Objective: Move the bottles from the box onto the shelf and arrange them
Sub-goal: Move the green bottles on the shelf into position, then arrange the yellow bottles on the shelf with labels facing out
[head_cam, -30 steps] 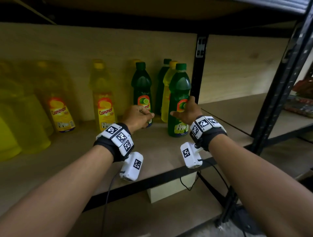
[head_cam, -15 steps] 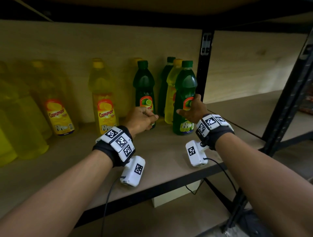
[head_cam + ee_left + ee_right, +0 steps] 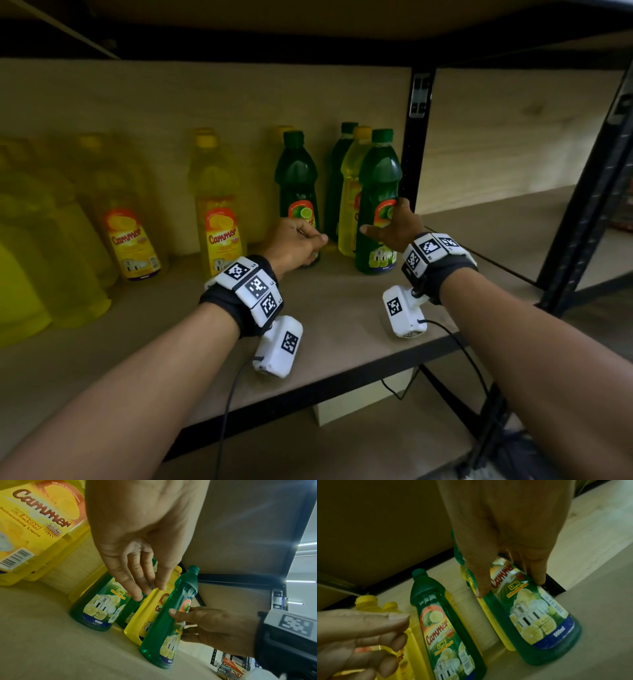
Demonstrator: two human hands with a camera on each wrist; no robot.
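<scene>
The right hand (image 3: 394,228) stayed wrapped round the near green plastic lime dishwashing bottle (image 3: 378,202), upright at the wooden shelf's (image 3: 342,308) right end. The left hand (image 3: 294,245), loosely curled and holding nothing, had drawn back from the other green lime bottle (image 3: 297,186), apparently already placed.

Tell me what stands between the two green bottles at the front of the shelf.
A yellow bottle and another green one behind it fill the gap between the left green bottle and the right green bottle, clearest in the head view.
</scene>
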